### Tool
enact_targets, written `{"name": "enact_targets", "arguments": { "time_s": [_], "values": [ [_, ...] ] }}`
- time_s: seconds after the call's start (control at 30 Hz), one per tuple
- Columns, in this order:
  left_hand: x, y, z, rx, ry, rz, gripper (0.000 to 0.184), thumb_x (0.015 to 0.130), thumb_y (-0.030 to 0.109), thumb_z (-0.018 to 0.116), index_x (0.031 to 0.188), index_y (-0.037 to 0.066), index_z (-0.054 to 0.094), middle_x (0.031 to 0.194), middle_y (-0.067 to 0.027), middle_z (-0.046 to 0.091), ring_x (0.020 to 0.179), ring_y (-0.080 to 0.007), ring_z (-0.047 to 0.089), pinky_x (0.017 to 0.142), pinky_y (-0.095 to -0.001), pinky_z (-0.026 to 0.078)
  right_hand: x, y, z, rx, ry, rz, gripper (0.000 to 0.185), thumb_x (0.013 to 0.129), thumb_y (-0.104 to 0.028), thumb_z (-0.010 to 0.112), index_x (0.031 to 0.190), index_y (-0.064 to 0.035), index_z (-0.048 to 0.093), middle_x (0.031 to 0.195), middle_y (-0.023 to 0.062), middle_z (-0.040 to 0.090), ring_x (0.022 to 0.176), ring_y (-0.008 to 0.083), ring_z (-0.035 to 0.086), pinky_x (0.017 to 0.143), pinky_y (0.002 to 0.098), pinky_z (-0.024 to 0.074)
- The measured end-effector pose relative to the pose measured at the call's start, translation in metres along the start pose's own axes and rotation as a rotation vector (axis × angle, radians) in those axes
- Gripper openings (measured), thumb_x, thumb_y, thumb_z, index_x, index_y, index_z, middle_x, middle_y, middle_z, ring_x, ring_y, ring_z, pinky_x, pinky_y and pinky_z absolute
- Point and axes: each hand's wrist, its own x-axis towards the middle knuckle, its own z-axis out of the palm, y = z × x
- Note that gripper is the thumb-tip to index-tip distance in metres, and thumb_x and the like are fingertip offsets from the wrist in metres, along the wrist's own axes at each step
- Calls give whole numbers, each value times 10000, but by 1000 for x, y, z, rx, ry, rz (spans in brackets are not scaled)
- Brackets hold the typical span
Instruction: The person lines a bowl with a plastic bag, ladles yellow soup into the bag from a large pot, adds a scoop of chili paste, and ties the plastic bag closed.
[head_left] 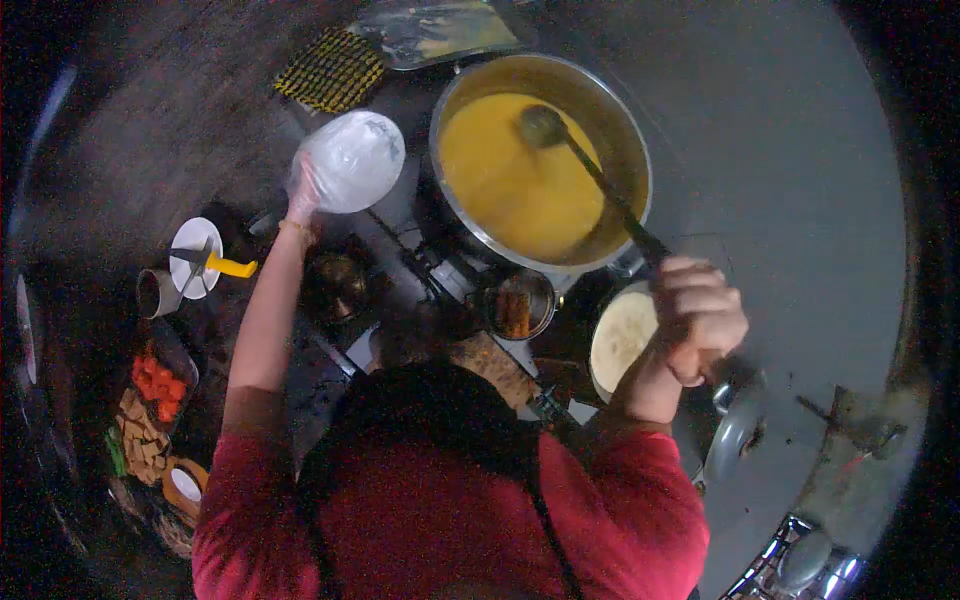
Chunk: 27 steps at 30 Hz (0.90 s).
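Left hand (304, 188), upper left of centre: grasping plastic-covered white bowl (356, 163), contents none visible. Right hand (702, 318), right of centre: clenched round ladle (601, 180), head over or in yellow liquid (495, 195), pot (628, 115) upper centre. Liquid plentiful; bowl apparently unfilled.

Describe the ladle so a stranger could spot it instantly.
Start at the big metal pot of yellow liquid. Reaching over it from the right hand is the ladle. Its long dark handle and rounded head set it apart from the pale round dish in the left hand.
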Motion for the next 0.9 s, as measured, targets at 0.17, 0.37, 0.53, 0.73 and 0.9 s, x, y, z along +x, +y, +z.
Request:
{"name": "enact_targets", "arguments": {
  "time_s": [0.17, 0.37, 0.53, 0.73, 0.9],
  "values": [
    [35, -26, 13, 67, 23, -6, 627, 839, 546, 336, 1271, 92, 357, 1241, -56, 436, 1092, -197, 460, 883, -333, 397, -35, 39, 8, -85, 299, 78, 345, 757, -86, 454, 463, -85, 273, 436, 4, 272, 350, 140, 265, 391, 267, 221],
    [89, -78, 1, 105, 39, -30, 644, 835, 561, 328, 1277, 93, 350, 1242, -56, 435, 1096, -197, 455, 887, -328, 388, -64, 71, -13, 2, 1027, 479, 348, 858, -210, 438, 534, -122, 347, 444, -18, 305, 391, 110, 314, 414, 253, 284],
    [14, -14, 41, 135, 39, -146, 696, 821, 594, 323, 1290, 81, 331, 1247, -70, 426, 1113, -200, 432, 905, -321, 357, -92, 50, -70, 128, 1430, 373, 437, 881, -288, 418, 504, -157, 241, 404, -43, 203, 363, 92, 190, 411, 259, 187],
    [33, -20, 47, 215, -14, 38, 698, 827, 587, 318, 1301, 75, 310, 1253, -88, 416, 1131, -203, 414, 928, -331, 338, -71, -18, -78, 99, 1309, 216, 488, 885, -306, 391, 446, -175, 221, 394, -24, 222, 352, 103, 199, 432, 267, 202],
    [49, -46, 71, 131, -121, 50, 691, 830, 584, 316, 1297, 75, 315, 1248, -90, 419, 1127, -204, 418, 927, -332, 341, -37, -112, -51, 43, 1208, 30, 467, 878, -285, 398, 456, -171, 236, 407, -17, 237, 359, 102, 186, 443, 267, 205]
  ]
}}
